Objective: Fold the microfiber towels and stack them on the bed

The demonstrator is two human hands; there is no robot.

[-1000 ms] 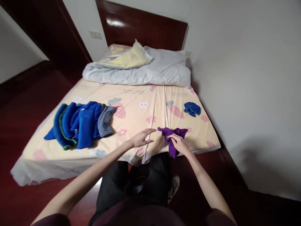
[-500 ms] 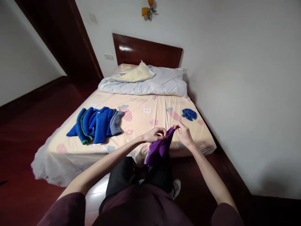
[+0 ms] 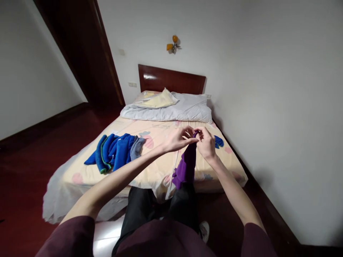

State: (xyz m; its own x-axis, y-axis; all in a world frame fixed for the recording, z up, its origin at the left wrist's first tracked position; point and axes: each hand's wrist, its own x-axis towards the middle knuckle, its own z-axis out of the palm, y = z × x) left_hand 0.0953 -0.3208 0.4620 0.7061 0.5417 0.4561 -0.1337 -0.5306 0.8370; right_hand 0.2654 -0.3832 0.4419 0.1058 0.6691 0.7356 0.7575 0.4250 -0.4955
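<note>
Bearings taken from the purple cloth (image 3: 186, 167), headboard (image 3: 171, 79) at twelve o'clock. The cloth is held up by its narrow, gathered top over the near edge of the bed (image 3: 158, 164); from there it is hung in a loose, widening fold, its lower end seen just above the dark trousers (image 3: 139, 207) at six o'clock. The top is pinched between thumb and bent fingers of the right hand (image 3: 206, 144), at one o'clock. By the left hand (image 3: 179, 138), at eleven, the same top is met from the other side, thumb stretched along it and fingers curled over; whether those fingertips are closed on the fabric cannot be told, the hands being crowded together.

At two o'clock, a small blue cloth (image 3: 219, 141) is partly hidden by the right hand. Toward nine, a row of blue cloths (image 3: 118, 151) is laid close together, one edged in green, with a grey cloth (image 3: 137, 148) set against the inner end. Toward eleven, a pale quilt (image 3: 171, 113) is bunched across the bed, with a yellow piece of bedding (image 3: 160, 100) on top. High at twelve, an orange-shaded lamp (image 3: 173, 46) is fixed to the wall.
</note>
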